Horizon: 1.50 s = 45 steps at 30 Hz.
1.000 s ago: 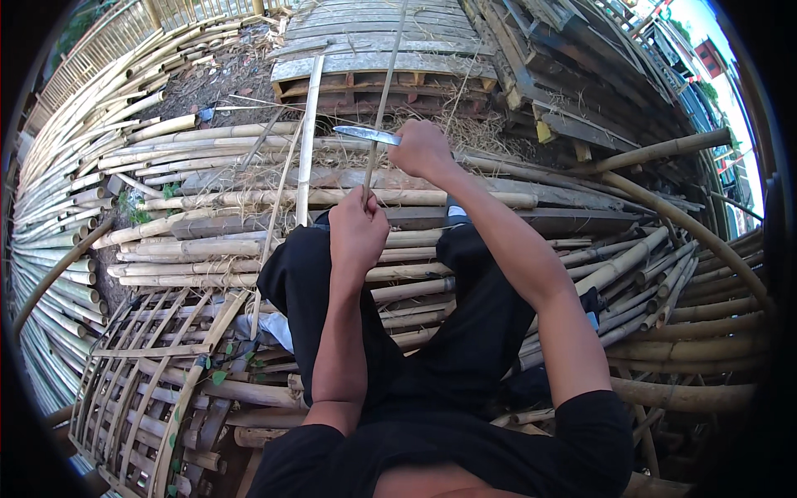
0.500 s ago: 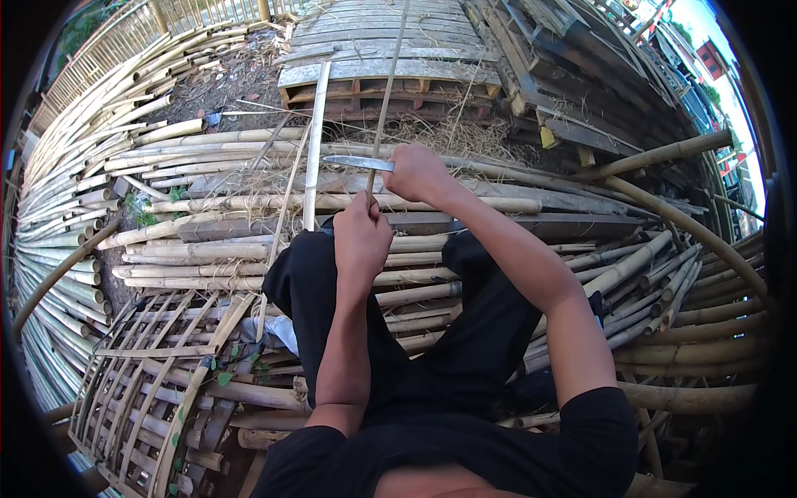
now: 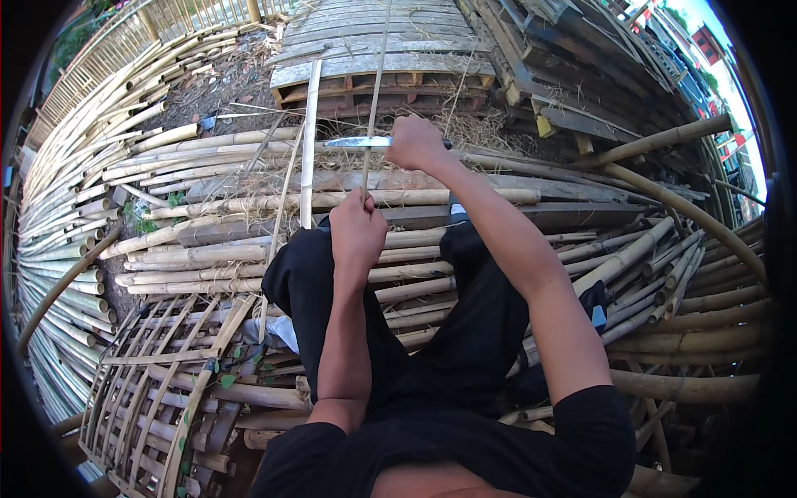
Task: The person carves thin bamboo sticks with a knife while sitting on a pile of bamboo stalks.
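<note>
Out of the left hand (image 3: 359, 231), which is pinching it, a strip (image 3: 377, 87) is running forward. Ahead of that grip, the right hand (image 3: 417, 143) is clasping a knife (image 3: 349, 142), its blade crossing the strip. Behind and left of the grip, poles (image 3: 266, 397) are showing through a lattice (image 3: 162, 358). The knife is crossing farther from the left hand than half a second ago.

Person wears plain blk T-shirt (image 3: 481, 444) w/ rounded neckline (image 3: 448, 467) at near edge; short slvs. (image 3: 594, 422) end abv. elbows. Trousers (image 3: 432, 386) also blk, loose-cut. L hand (image 3: 357, 234) & R hand (image 3: 417, 144) bare, forearms (image 3: 342, 332) too.
</note>
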Each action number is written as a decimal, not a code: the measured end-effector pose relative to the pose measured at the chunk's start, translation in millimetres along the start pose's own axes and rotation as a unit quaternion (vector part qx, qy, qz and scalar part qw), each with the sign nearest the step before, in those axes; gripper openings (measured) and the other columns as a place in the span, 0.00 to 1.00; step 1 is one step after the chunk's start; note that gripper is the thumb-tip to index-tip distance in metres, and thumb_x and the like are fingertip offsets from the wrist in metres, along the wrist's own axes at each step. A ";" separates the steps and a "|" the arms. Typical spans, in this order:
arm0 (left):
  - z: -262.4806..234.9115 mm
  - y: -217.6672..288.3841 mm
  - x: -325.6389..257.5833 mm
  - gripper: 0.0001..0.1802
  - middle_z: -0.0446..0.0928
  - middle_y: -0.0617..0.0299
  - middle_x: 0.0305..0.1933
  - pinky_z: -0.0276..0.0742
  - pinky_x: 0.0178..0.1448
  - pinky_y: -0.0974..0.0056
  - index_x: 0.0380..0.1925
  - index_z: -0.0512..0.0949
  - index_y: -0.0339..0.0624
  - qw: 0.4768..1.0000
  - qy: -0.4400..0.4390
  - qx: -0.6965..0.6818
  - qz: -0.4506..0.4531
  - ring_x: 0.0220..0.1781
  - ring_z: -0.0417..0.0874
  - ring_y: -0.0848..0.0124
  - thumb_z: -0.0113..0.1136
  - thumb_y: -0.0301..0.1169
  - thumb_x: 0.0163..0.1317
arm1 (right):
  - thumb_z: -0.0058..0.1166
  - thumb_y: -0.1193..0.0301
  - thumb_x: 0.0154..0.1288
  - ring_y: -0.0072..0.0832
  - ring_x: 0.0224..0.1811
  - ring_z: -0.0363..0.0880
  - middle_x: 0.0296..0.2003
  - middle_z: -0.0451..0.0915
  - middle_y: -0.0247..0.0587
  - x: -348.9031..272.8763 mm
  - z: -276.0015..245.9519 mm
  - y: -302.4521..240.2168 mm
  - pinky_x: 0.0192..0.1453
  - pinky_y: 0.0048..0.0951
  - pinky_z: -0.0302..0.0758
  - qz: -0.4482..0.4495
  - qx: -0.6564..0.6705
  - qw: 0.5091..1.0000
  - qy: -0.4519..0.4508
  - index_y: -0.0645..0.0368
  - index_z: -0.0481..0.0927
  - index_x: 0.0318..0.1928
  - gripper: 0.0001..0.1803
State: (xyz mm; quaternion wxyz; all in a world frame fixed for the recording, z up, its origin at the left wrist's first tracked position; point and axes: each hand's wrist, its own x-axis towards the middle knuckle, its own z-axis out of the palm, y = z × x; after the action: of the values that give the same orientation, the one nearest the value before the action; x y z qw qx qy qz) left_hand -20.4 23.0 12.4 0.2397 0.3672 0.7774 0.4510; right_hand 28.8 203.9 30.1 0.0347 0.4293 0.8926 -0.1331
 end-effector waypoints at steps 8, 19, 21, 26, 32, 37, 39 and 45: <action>-3.9 -12.4 -10.9 0.04 0.68 0.51 0.17 0.70 0.29 0.62 0.24 0.68 0.33 0.996 -0.021 -0.038 0.082 0.19 0.68 0.65 0.52 0.22 0.53 | 0.58 0.60 0.54 0.48 0.49 0.82 0.42 0.82 0.61 35.8 -16.3 92.2 0.52 0.42 0.78 0.241 0.186 0.941 0.150 0.67 0.83 0.41 0.22; -27.3 -5.9 -5.9 0.18 0.62 0.77 0.18 0.51 0.22 0.75 0.20 0.65 0.45 0.986 -0.050 -0.156 0.003 0.20 0.58 0.87 0.66 0.33 0.61 | 0.63 0.53 0.57 0.28 0.24 0.76 0.18 0.76 0.39 -18.8 -30.7 89.7 0.35 0.33 0.74 0.069 0.295 0.948 0.095 0.62 0.78 0.23 0.23; -25.4 1.2 -7.1 0.20 0.62 0.77 0.17 0.51 0.22 0.75 0.20 0.66 0.45 0.984 -0.060 -0.169 0.004 0.20 0.57 0.87 0.67 0.37 0.61 | 0.61 0.50 0.60 0.21 0.17 0.69 0.14 0.70 0.32 -23.8 -26.1 77.2 0.25 0.29 0.69 0.048 0.362 0.929 0.066 0.61 0.78 0.23 0.25; -23.3 5.9 -7.2 0.19 0.62 0.78 0.18 0.50 0.23 0.75 0.21 0.69 0.44 0.985 -0.077 -0.153 -0.024 0.20 0.57 0.87 0.67 0.39 0.62 | 0.59 0.48 0.64 0.12 0.09 0.57 0.12 0.61 0.22 -33.3 -26.1 38.9 0.14 0.22 0.54 0.008 0.584 0.811 -0.012 0.58 0.83 0.32 0.24; -23.3 -0.1 -3.2 0.16 0.65 0.77 0.20 0.52 0.25 0.76 0.23 0.72 0.43 0.976 -0.129 -0.174 -0.004 0.22 0.59 0.87 0.65 0.38 0.63 | 0.59 0.56 0.66 0.11 0.10 0.58 0.13 0.65 0.22 -35.8 -17.7 6.5 0.14 0.22 0.53 -0.056 0.625 0.778 0.008 0.59 0.84 0.34 0.17; -21.7 4.0 -0.1 0.15 0.66 0.75 0.20 0.54 0.26 0.74 0.27 0.74 0.40 0.981 -0.122 -0.151 -0.004 0.23 0.61 0.86 0.63 0.39 0.65 | 0.58 0.61 0.68 0.10 0.12 0.55 0.13 0.62 0.20 -30.1 -11.9 4.1 0.16 0.21 0.51 -0.103 0.585 0.803 0.041 0.59 0.81 0.33 0.14; -21.0 9.1 0.7 0.18 0.67 0.71 0.18 0.57 0.24 0.72 0.27 0.74 0.37 0.989 -0.090 -0.120 -0.005 0.21 0.62 0.83 0.62 0.42 0.65 | 0.58 0.62 0.68 0.09 0.13 0.56 0.13 0.64 0.20 -32.6 -14.6 4.7 0.17 0.21 0.52 -0.122 0.519 0.843 0.074 0.60 0.81 0.32 0.14; -15.2 16.1 10.1 0.16 0.66 0.74 0.17 0.51 0.18 0.74 0.32 0.75 0.39 0.988 -0.028 -0.147 -0.027 0.14 0.59 0.85 0.59 0.42 0.68 | 0.58 0.61 0.67 0.11 0.19 0.59 0.14 0.65 0.22 -48.2 -12.3 -1.1 0.23 0.23 0.57 -0.153 0.453 0.875 0.071 0.62 0.83 0.34 0.15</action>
State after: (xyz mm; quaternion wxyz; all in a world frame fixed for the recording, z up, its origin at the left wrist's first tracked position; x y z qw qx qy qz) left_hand -31.6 28.2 33.3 0.3247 0.3190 0.7054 0.5434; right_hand 58.9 170.0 50.6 -0.2475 0.2647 0.7889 -0.4962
